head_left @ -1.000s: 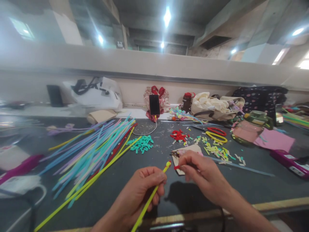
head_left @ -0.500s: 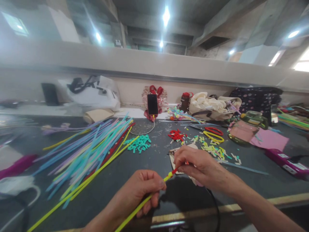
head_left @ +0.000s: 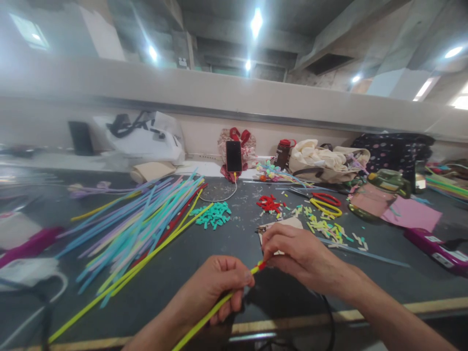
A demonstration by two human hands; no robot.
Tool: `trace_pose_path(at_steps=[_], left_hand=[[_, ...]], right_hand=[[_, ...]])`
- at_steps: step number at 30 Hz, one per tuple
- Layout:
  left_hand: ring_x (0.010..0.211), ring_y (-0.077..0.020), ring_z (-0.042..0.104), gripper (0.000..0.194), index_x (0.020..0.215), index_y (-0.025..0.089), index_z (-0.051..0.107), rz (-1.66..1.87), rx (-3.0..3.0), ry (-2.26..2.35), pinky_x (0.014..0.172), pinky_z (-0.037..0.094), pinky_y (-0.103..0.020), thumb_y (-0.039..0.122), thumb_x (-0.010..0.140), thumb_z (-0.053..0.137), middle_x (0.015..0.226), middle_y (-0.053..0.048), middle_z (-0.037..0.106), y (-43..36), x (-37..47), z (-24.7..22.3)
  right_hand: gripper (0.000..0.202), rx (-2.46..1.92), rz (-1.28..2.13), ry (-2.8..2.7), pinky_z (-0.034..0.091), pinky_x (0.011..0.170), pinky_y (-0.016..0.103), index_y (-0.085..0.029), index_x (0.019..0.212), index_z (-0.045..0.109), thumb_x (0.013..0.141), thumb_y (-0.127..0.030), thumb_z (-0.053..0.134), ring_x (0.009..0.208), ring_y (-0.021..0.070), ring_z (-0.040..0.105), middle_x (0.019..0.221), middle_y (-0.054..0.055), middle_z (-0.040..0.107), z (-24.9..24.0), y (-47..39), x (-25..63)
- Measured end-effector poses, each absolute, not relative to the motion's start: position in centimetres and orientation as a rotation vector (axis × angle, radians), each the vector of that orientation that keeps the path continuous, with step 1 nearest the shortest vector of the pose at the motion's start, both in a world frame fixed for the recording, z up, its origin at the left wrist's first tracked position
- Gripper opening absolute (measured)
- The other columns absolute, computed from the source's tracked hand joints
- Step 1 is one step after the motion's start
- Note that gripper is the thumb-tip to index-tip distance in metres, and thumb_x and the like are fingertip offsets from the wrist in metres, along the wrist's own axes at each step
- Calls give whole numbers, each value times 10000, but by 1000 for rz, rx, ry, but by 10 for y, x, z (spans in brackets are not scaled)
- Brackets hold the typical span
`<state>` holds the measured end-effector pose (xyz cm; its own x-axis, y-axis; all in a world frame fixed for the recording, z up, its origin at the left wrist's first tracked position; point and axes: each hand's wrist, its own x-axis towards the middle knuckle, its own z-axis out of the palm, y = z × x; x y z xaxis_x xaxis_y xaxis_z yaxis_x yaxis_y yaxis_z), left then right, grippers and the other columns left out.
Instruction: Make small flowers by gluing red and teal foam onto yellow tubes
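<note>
1. 2 hands are seen above the near edge of the dark table (head_left: 226, 243): the left hand (head_left: 215, 287) is closed around a yellow-green tube (head_left: 204, 319), which runs down past the table's front edge.
2. A small red piece (head_left: 262, 265) is pinched in the fingertips of the right hand (head_left: 296, 253), touching the tube's upper tip.
3. Loose heaps lie on the table: long coloured tubes (head_left: 146, 224), teal bits (head_left: 212, 215), red bits (head_left: 268, 204).
4. A green-lidded jar (head_left: 380, 195) lies at the right; its contents cannot be told.
5. A cream bag (head_left: 325, 161), stuffed with pale cloth, sits by the back wall.
</note>
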<state>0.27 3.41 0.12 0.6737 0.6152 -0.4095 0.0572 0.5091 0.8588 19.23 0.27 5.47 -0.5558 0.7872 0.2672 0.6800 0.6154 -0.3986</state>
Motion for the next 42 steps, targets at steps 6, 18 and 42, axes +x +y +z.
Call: trace_pose_path(at_steps=[6, 18, 42], left_hand=[[191, -22, 303, 128, 594, 139, 583, 386, 993, 789, 206, 198, -113, 235, 671, 551, 321, 51, 525, 34, 2, -1], [198, -26, 307, 151, 589, 139, 567, 394, 1062, 836, 228, 180, -133, 280, 641, 585, 319, 54, 514, 33, 2, 1], [174, -17, 282, 136, 603, 127, 582, 460, 723, 629, 203, 160, -103, 218, 685, 523, 291, 57, 477, 39, -3, -6]], right_hand=[[77, -1193, 295, -2447, 387, 731, 234, -189, 795, 550, 812, -170, 478, 813, 123, 516, 889, 18, 559, 51, 4, 191], [44, -1239, 185, -2482, 396, 714, 234, -192, 782, 546, 787, -179, 504, 810, 124, 527, 900, 10, 562, 50, 2, 188], [364, -1262, 576, -2027, 428, 552, 195, -218, 1052, 541, 705, -110, 559, 673, 103, 550, 891, 7, 619, 45, -1, 185]])
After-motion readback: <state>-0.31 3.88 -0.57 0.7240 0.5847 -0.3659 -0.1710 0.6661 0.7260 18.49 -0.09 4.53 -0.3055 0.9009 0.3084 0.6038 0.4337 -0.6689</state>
